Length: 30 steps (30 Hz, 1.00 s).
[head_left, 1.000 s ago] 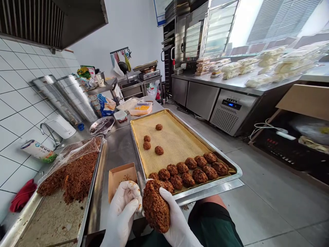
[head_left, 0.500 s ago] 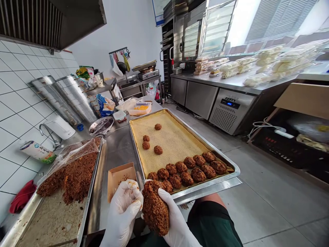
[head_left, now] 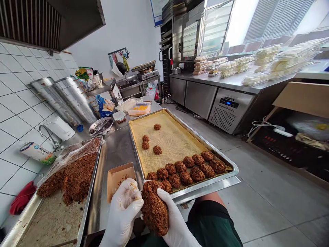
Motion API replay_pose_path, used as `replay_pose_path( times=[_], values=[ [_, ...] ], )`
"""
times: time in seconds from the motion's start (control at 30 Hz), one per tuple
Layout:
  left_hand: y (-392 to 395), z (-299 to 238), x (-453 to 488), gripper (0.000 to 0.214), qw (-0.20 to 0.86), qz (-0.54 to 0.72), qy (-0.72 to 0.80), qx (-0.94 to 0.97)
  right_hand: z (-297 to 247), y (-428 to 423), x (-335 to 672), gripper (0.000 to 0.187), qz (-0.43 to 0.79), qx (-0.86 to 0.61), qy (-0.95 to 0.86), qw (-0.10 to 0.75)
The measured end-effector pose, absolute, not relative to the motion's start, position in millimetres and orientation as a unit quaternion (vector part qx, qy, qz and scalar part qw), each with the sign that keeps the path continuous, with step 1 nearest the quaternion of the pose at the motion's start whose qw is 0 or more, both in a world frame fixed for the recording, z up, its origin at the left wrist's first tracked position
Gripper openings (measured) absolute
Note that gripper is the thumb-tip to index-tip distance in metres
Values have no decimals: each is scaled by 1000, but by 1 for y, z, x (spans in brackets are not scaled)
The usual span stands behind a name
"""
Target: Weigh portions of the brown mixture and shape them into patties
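Note:
A large lump of sticky brown rice mixture [head_left: 155,209] is gripped in my right hand [head_left: 173,219], its gloved thumb pressed along the side. My left hand [head_left: 124,206], also in a white glove, is closed beside the lump's left edge, fingers curled towards the thumb. What those fingers hold, if anything, is hidden; brown bits cling to them. Just beyond my hands lies a metal baking tray [head_left: 197,129] lined with a tan mesh mat [head_left: 177,137]. Rows of brown rice balls [head_left: 197,174] fill its near end, and several smaller balls [head_left: 157,150] sit farther back.
A small cardboard box [head_left: 115,178] with crumbs stands left of the baking tray. Farther left, a deeper tray [head_left: 89,187] holds loose brown rice mixture [head_left: 79,175] partly under plastic film. Behind are a film-covered bowl [head_left: 101,126] and a plastic tub [head_left: 140,108].
Both hands stay almost in place, the lump still in my right hand. The view has shifted very slightly; the balls on the tray look the same.

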<state>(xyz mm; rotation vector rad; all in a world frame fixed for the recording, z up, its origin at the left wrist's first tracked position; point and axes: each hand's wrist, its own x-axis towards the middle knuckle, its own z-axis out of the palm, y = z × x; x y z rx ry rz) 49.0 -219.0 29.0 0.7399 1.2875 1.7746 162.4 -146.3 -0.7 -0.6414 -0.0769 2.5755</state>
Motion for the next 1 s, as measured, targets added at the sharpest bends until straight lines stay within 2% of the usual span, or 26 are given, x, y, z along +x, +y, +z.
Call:
replay_pose_path(
  times=[0.13,0.27,0.43,0.53,0.6,0.7,0.8,1.0],
  values=[
    [-216,40,49,21,353,645,573,362,-1,-147,161,37,944,-222,-32,244],
    [-214,42,43,12,366,567,620,399,-3,-147,161,35,939,-222,-41,258],
    [-215,36,31,39,418,536,635,368,-9,-146,168,37,952,-190,-53,234],
    [-219,33,22,46,429,552,630,338,-9,-143,171,42,959,-142,-55,240],
    [-222,32,17,41,441,587,604,311,-7,-141,171,43,960,-121,-53,247],
    [-227,34,13,32,465,698,493,232,-2,-138,171,43,959,-116,-54,252],
    [-232,40,15,35,487,782,366,131,0,-136,170,44,958,-130,-51,250],
    [-237,45,23,42,511,798,308,90,0,-139,166,43,959,-132,-57,246]
  ],
)
